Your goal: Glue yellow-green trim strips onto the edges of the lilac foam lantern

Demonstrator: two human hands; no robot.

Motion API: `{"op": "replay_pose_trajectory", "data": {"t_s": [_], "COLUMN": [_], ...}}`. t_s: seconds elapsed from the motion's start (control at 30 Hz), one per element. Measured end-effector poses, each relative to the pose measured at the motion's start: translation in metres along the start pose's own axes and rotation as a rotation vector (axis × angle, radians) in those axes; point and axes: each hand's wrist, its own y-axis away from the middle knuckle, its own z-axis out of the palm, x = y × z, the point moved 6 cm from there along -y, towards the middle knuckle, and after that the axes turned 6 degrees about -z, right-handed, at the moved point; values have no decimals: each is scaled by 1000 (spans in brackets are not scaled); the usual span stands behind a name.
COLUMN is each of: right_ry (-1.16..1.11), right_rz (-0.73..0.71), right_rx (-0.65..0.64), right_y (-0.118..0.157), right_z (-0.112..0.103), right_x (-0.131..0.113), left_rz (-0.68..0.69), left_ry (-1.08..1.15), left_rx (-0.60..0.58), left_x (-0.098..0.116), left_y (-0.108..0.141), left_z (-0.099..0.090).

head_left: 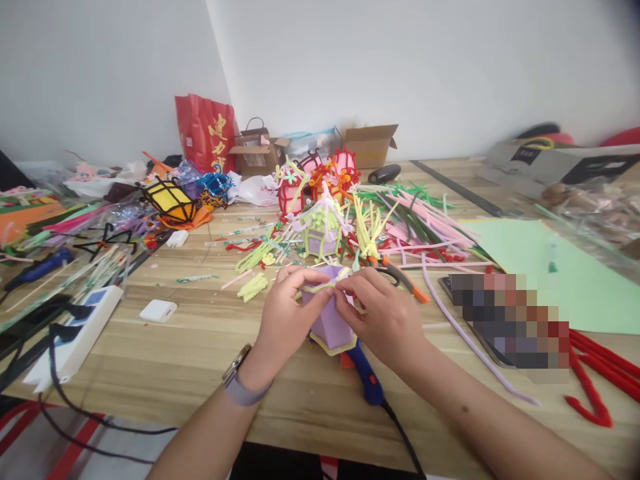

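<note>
two bare hands close together, forearms angled inward, fingers bent, fingertips nearly meeting

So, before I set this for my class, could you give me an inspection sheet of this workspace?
Surface: wooden table, bare patches at the near side.
Job's things: lilac six-sided piece upright, pale yellow strip at its top; blue corded tool beside it.
Clutter: loose fuzzy stems, small lilac-and-green lantern, white charger.
Grippers: bare left hand and right hand, both pinching the strip.
Cables: black cord from the tool over the near edge; black leads from the white power strip.
Surroundings: pale wall, red bag, open cardboard box; other people, nothing seen.
</note>
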Motion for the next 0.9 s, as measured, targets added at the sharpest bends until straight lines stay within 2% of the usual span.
{"op": "replay_pose_trajectory", "data": {"t_s": [0.27,0.47,0.9], "right_ry": [-30,-107,-372], "right_rz": [8,45,324], "right_rx": [15,11,-57], "right_y": [0,1,3], "right_z": [-4,-5,-5], "right_x": [-3,-1,19], "left_rz": [-7,63,110], "left_ry": [37,4,-14], "left_rx": [86,142,157], "left_x": [1,6,9], "left_y": [4,8,11], "left_z": [1,1,0]}}
